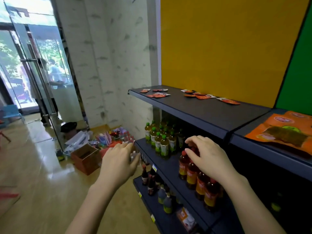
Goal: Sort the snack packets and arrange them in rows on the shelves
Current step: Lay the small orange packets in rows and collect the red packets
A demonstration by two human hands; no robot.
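Several small red-orange snack packets (201, 95) lie scattered flat on the dark top shelf (194, 108), in a left cluster (157, 94) and a right cluster. Larger orange packets (283, 132) lie on the neighbouring shelf at the right. My left hand (118, 162) hovers palm down, fingers relaxed, beside the left end of the middle shelf, holding nothing. Further right, my right hand (206, 154) hangs over the red-capped bottles with fingers loosely curled and nothing in it. Both hands are below the top shelf.
Green-capped bottles (159, 139) and red-capped bottles (197, 176) stand on the middle shelf. Dark bottles (152, 181) fill the lower shelf. On the floor at the left lie a cardboard box (86, 157) and loose goods (108, 137). A glass door (33, 65) stands behind, with people outside.
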